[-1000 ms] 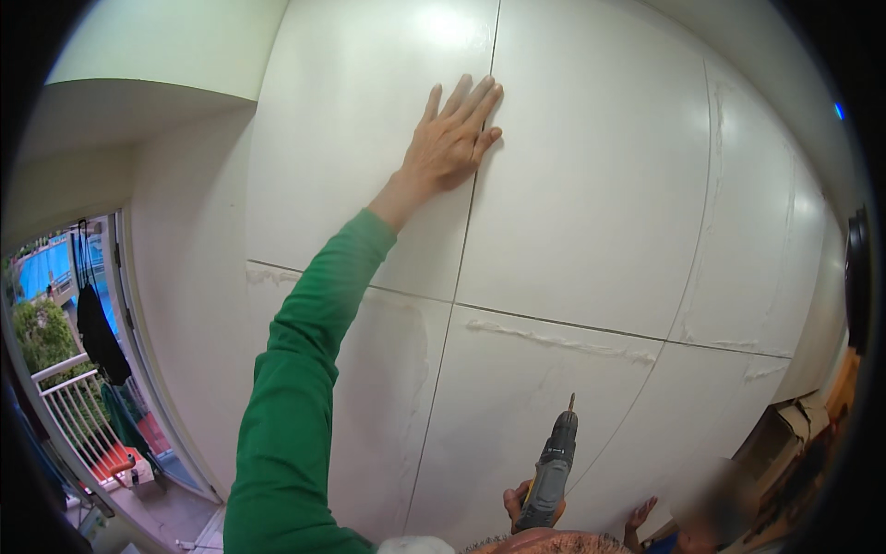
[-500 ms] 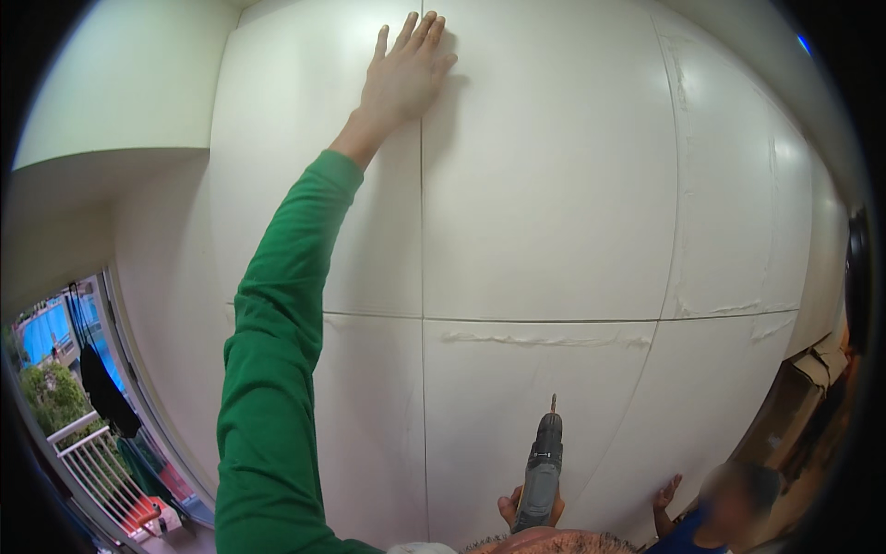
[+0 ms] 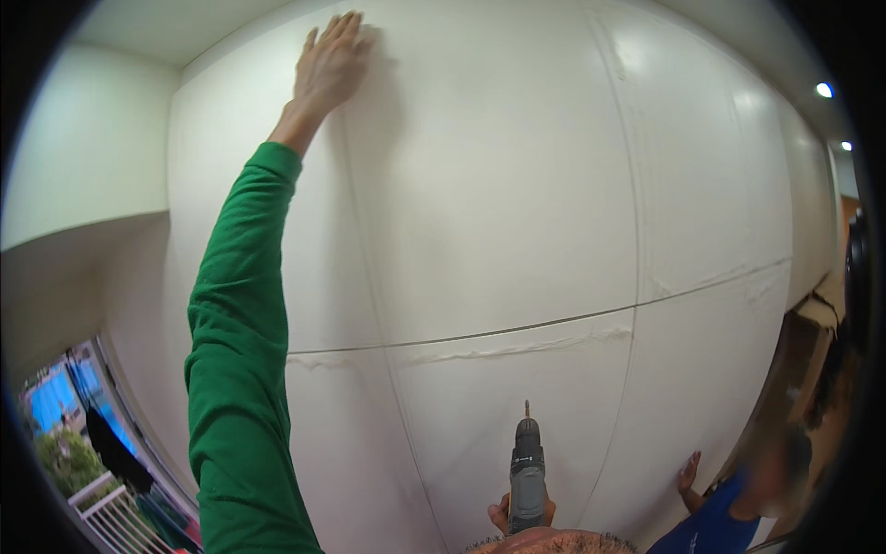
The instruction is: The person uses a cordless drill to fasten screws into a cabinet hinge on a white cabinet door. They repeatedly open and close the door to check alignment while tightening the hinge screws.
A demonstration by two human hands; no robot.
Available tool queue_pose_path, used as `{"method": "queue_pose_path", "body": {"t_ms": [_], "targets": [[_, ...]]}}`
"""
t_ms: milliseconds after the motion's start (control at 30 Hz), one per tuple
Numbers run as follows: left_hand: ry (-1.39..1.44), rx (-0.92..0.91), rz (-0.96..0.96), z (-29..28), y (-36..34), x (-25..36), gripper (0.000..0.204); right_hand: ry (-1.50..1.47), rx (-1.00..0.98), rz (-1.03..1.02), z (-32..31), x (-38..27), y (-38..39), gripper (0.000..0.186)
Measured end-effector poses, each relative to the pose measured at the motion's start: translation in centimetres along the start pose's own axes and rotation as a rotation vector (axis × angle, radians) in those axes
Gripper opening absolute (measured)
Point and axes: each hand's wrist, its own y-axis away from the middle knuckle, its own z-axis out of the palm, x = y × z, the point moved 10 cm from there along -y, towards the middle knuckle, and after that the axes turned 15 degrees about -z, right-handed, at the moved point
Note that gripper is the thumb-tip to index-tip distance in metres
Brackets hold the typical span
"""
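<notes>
My left arm, in a green sleeve, stretches up toward the top of the large white wall panels (image 3: 498,185). At its end my left hand (image 3: 330,69) is open, laid against the panel surface near the upright seam, and holds nothing. Low in the middle, my right hand (image 3: 499,513) is closed round a grey and black cordless drill (image 3: 527,485). A slim bit (image 3: 527,409) sticks out of its chuck and points up and away toward the lower panel. The bit's tip seems apart from the panel, and most of my right hand is hidden behind the drill.
At the lower right a person in a blue top (image 3: 706,522) has a raised hand (image 3: 688,473) at the panel. Brown cardboard (image 3: 821,309) stands at the right. At the left, a doorway shows a white railing (image 3: 115,512) and a hanging black cloth (image 3: 115,452).
The view has turned, so the panels and seams look tilted. My left hand appears further left, still against the panel. The drill shows slightly further left, still in my right hand.
</notes>
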Motion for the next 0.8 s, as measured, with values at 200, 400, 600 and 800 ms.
{"method": "queue_pose_path", "body": {"t_ms": [200,400,600,800], "targets": [[-0.155,-0.214,-0.072,1.6,-0.2,0.3,0.057,-0.151,0.093,0.061,0.0,-0.3,0.8,0.033],[-0.141,-0.062,0.120,2.3,-0.2,8.8,0.059,-0.181,0.136,0.090,-0.3,2.3,1.5,0.035],[0.189,-0.084,0.519,5.1,6.3,29.2,0.069,-0.051,0.091,-0.090,-0.2,1.7,2.0,0.062],[0.246,-0.350,0.484,4.6,15.0,39.1,0.077,0.175,0.143,-0.130,-3.2,0.6,4.1,0.056]]}}
